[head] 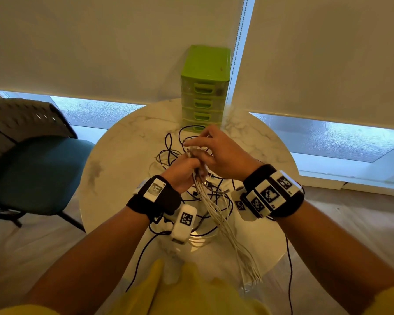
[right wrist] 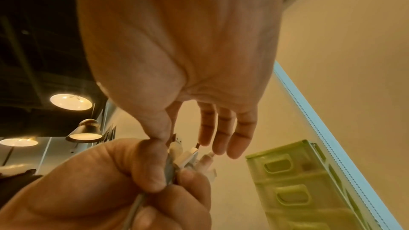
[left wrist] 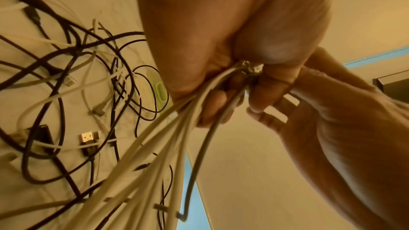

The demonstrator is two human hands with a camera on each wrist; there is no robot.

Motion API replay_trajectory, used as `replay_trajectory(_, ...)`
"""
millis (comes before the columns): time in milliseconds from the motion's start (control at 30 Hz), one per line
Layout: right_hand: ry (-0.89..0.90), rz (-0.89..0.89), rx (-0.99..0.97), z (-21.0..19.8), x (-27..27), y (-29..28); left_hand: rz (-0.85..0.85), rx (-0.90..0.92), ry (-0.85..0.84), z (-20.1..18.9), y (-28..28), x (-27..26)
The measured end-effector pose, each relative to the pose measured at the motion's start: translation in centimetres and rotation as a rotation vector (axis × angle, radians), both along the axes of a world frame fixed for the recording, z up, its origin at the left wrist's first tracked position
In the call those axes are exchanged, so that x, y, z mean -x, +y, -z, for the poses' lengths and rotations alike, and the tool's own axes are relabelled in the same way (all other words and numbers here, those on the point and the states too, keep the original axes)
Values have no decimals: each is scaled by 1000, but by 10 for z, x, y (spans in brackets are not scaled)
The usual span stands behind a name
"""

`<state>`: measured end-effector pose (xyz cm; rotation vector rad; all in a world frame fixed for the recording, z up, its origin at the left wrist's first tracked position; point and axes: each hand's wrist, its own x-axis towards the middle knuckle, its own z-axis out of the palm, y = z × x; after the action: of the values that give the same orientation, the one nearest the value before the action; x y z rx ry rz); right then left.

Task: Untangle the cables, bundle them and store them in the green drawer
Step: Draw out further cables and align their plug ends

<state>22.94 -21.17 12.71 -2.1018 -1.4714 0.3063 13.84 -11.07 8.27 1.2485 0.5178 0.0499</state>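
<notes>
My left hand (head: 187,169) grips a bundle of several white cables (head: 214,208) just below their plug ends, raised above the round marble table (head: 114,173). The strands hang down toward me past the table's near edge. My right hand (head: 198,143) sits over the top of the bundle; thumb and forefinger pinch one of the white plugs (right wrist: 188,158), the other fingers held straight. Tangled black cables (head: 168,153) and a few loose white ones (left wrist: 44,102) lie on the table under my hands. The green drawer unit (head: 203,87) stands at the table's far edge, all drawers closed.
A teal-seated chair (head: 32,169) stands left of the table. Roller blinds and a bead chain (head: 237,42) hang behind the drawer unit. A black cable (head: 289,269) trails off the table's near right edge. A USB plug (left wrist: 88,137) lies among the cables.
</notes>
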Motion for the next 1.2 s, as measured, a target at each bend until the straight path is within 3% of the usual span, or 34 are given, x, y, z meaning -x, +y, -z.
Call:
replay_trajectory(200, -166, -59, 63, -16, -6, 13, 11, 86, -31, -6, -6, 1)
replay_trajectory(433, 232, 94, -141, -14, -11, 15, 96, 95, -119, -1, 0, 2)
replay_trajectory(633, 235, 236, -289, 14, -14, -3, 76, 111, -141, 3, 1, 1)
replay_trajectory(967, 257, 17, 19, 7, -10, -7, 63, 21, -62, 2, -5, -6)
replay_trajectory(1100, 229, 7, 48, 7, -6, -1, 8, 19, -30, 4, -8, -5)
replay_trajectory(1200, 271, 100, -51, 3, -7, 3, -18, 40, -23, 4, -8, -6)
